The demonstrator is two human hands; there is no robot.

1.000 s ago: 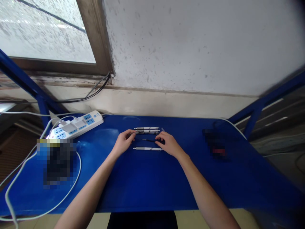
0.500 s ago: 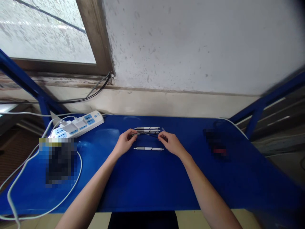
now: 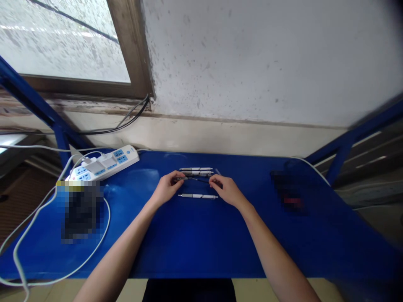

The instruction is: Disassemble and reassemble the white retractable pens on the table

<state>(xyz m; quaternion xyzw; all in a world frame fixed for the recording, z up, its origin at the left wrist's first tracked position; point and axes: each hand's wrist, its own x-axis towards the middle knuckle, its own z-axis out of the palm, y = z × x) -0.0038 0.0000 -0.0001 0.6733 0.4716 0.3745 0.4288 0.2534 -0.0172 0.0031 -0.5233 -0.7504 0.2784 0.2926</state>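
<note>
My left hand point(image 3: 168, 187) is closed, thumb and fingertips pinching a short grey pen barrel part point(image 3: 182, 178). Pinched in my right hand point(image 3: 225, 188) is a thin dark pen refill point(image 3: 204, 181). The refill lies between the two hands, its left end at or near the tip of the barrel part; whether it is inside cannot be made out. Just behind the fingers, several white-and-grey pens point(image 3: 197, 169) lie side by side. A single white-and-grey pen point(image 3: 198, 196) lies across the table in front of both hands. A small clear piece point(image 3: 218, 171) shows behind my right fingers.
The blue table point(image 3: 195, 239) stands against a pale wall. At left is a white power strip point(image 3: 129, 153) with plugged-in adapters and a looping white cable point(image 3: 108, 214). A blurred-out dark object point(image 3: 82, 214) lies near it, another point(image 3: 286, 193) at right. Blue frame bars rise at both sides.
The view has shifted slightly. My left hand and the grey barrel part have barely moved, and the refill still runs between both hands. The pens lie as before.
</note>
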